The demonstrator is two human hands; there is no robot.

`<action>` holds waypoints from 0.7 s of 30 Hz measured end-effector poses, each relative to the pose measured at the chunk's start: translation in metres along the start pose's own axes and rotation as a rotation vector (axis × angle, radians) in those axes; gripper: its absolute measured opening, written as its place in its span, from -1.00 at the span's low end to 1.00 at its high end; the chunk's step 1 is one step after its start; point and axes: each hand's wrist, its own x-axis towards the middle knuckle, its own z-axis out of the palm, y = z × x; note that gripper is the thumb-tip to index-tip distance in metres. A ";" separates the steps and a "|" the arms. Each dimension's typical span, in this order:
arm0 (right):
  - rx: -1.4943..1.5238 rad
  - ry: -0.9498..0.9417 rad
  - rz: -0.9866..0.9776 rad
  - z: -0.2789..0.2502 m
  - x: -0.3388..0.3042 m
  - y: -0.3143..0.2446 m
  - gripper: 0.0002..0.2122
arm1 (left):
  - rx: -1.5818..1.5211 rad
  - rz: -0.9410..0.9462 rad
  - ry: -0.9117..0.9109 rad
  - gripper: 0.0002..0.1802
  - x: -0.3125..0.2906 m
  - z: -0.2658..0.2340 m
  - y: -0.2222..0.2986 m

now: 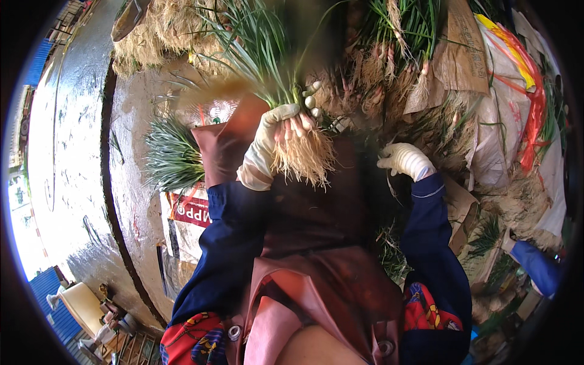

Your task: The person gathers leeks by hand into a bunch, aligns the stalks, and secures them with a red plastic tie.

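In its pale glove, my left hand [267, 143] is closed round a bunch of spring onions [292, 131] above my lap. Their white bulbs and long stringy roots [307, 155] hang toward me, and the green leaves [258, 52] point away. My right hand [409, 160], also gloved, is to the right of the bunch and apart from it. Its fingers are curled together; a thin strand shows just below them, but what they hold, if anything, is too small to make out. A brown-red apron [316, 225] covers my lap.
Another bundle of spring onions [175, 152] lies on the left. More rooted onions [389, 48] are heaped ahead, beside a brown paper sack [465, 52] and white sacking [496, 143] with red plastic. At the far right, another person's blue sleeve [535, 264] reaches in.
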 end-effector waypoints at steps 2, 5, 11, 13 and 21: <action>-0.266 0.441 -0.299 0.010 0.001 -0.016 -0.74 | -0.212 -0.166 -0.077 -0.60 0.002 -0.001 0.001; 0.387 0.533 -0.266 -0.004 0.053 -0.073 -0.72 | 0.069 -0.059 -0.023 -0.55 0.004 0.000 0.001; -0.122 0.633 -0.032 -0.036 0.143 -0.145 -0.50 | 0.040 -0.015 0.010 -0.45 -0.001 -0.003 0.001; -0.118 0.582 -0.087 -0.045 0.140 -0.131 -0.44 | 0.001 -0.066 0.023 -0.47 -0.004 -0.006 0.005; 1.297 -0.175 -0.786 -0.035 0.064 -0.095 -0.73 | 0.630 -0.214 0.203 -0.64 0.006 -0.013 0.015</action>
